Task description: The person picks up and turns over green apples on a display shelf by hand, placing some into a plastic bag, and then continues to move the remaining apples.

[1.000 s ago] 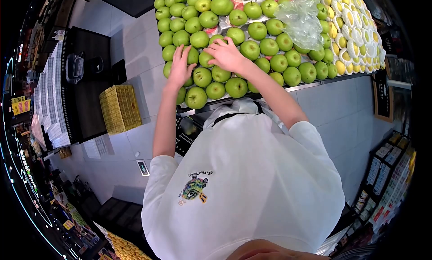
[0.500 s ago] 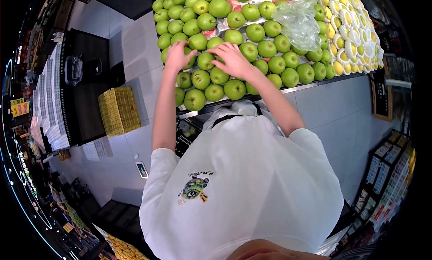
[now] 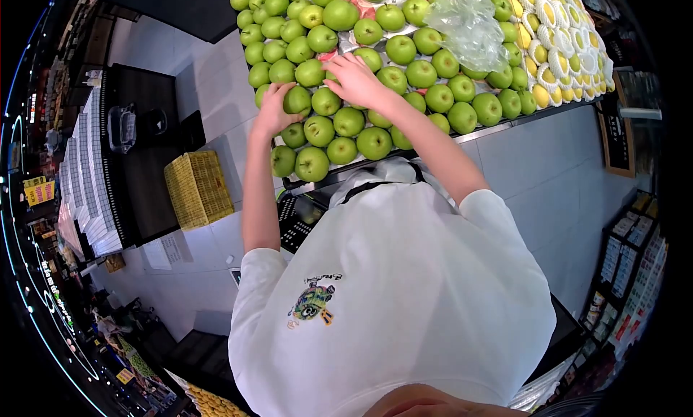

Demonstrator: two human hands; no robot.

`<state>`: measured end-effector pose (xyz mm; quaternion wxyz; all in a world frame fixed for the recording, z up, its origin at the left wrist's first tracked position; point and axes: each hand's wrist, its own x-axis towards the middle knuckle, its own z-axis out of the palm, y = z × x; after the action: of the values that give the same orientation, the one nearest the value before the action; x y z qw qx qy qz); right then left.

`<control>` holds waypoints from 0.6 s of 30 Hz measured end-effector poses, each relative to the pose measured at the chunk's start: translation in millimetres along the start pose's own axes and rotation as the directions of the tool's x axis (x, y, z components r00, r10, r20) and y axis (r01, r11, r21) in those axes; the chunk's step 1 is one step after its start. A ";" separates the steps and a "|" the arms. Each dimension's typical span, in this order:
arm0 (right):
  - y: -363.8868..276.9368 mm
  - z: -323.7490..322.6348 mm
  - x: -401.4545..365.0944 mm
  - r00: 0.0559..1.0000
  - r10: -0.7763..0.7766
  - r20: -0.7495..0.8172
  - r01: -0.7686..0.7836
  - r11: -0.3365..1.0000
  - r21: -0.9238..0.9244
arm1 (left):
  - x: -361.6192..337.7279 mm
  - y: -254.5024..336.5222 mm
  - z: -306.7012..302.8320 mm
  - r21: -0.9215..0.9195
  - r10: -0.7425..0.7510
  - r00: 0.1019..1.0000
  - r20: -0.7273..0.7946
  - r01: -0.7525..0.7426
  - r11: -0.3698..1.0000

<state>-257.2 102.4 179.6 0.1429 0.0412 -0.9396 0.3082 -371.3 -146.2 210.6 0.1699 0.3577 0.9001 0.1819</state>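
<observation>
Rows of green apples cover the near part of a fruit display. My left hand is at the display's left edge, its fingers and thumb curved around one green apple. Just right of it, my right hand reaches in over the rows, fingers bent over another green apple that they mostly hide. Between the two hands another green apple is visible.
A crumpled clear plastic bag lies on the apples. Yellow fruit in white foam nets fills the display's right end. On the left, a yellow woven basket stands on the floor beside a dark counter.
My left hand has moved down slightly and closed around an apple at the left edge. My right hand has shifted a little left. The whole view has turned slightly.
</observation>
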 end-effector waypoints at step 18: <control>-3.3 5.8 104.4 0.796 -0.029 0.605 0.134 0.982 -0.130 | -23.2 7.6 18.4 -0.174 0.047 0.987 -0.151 -0.073 0.982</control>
<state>-357.8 97.4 207.8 -0.1459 0.1650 -0.9560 0.1935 -343.0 -153.7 202.0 0.1291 0.3538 0.8789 0.2928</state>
